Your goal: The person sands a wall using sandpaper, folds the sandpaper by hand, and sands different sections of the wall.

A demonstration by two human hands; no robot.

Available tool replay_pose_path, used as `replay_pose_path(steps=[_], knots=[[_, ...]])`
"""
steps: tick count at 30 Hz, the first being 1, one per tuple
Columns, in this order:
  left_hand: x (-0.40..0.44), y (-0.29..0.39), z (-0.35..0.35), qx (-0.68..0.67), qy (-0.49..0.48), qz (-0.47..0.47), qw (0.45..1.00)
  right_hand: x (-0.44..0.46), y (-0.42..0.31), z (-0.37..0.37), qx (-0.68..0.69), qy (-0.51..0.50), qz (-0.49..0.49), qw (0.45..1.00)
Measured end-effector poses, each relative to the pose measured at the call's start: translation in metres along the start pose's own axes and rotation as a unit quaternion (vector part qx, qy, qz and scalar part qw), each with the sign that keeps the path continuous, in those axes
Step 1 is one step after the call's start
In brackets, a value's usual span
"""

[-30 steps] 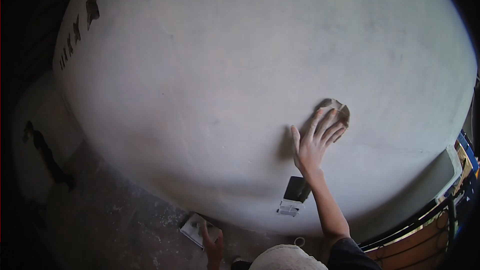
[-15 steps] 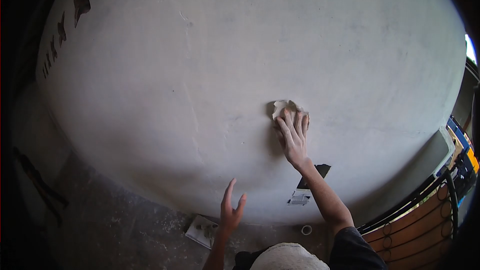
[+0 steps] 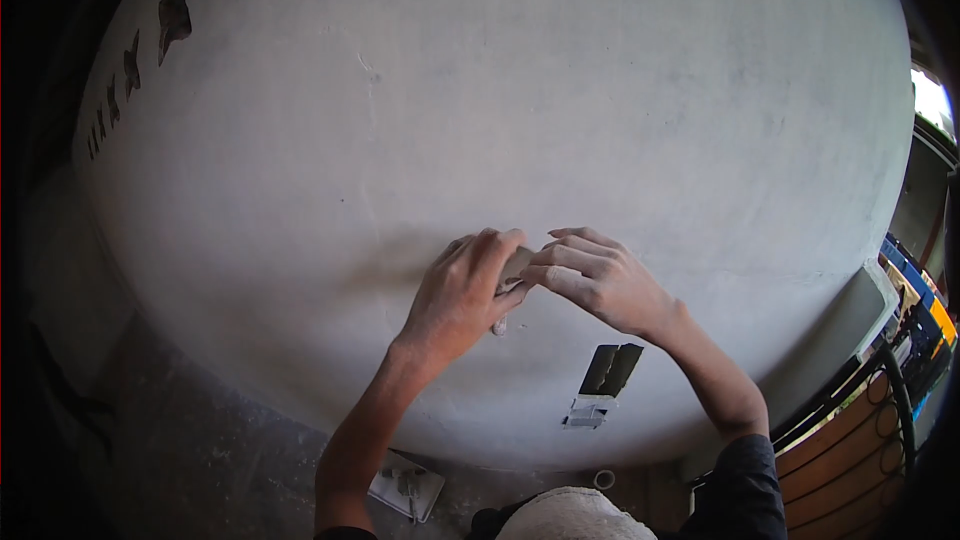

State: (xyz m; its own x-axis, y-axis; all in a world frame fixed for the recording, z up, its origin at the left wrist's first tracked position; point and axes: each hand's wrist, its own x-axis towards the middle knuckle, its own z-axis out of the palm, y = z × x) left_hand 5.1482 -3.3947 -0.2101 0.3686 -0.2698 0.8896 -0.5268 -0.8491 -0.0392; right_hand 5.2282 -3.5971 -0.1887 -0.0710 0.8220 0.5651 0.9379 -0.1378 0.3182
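In front of a large pale grey surface (image 3: 520, 120), my two hands meet near the middle of the view. Between them is a small, dusty piece of sandpaper (image 3: 515, 265), mostly covered by fingers. My left hand (image 3: 460, 285) is closed around it, thumb underneath. From the other side, the fingertips of my right hand (image 3: 605, 280) pinch its edge. A small pale strip (image 3: 499, 325) shows below the left thumb. Fine cracks and small pits mark the surface around the hands.
Low on the surface is a dark rectangular patch (image 3: 612, 370) with grey tape (image 3: 588, 411) under it. Star-shaped cutouts (image 3: 174, 15) run down the left. A tray (image 3: 425, 490) and a white ring (image 3: 603, 480) lie on the floor. A metal-framed brown panel (image 3: 835, 480) stands at right.
My right hand has come off the surface and moved left with the sandpaper. My left hand has risen from below and closed on the sandpaper too.
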Motion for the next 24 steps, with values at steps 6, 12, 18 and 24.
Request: replay_pose_path(steps=[6, 12, 18, 24], knots=[[0.013, -0.004, 0.0, -0.155, -0.06, -0.093, 0.982, 0.004, 0.006, -0.044, -0.06, 0.037, -0.033, 0.997], [0.094, -0.068, -0.053, 0.119, 0.195, 0.091, 0.969, 0.01, 0.108, -0.134, -0.272, 0.26, 0.109, 0.92], [0.166, -0.139, -0.033, 0.16, 0.145, 0.124, 0.969, -0.015, 0.261, -0.204, -0.367, 0.4, 0.222, 0.81], [0.175, -0.17, 0.0, 0.139, 0.16, 0.191, 0.958, -0.024, 0.273, -0.189, -0.414, 0.383, 0.247, 0.788]])
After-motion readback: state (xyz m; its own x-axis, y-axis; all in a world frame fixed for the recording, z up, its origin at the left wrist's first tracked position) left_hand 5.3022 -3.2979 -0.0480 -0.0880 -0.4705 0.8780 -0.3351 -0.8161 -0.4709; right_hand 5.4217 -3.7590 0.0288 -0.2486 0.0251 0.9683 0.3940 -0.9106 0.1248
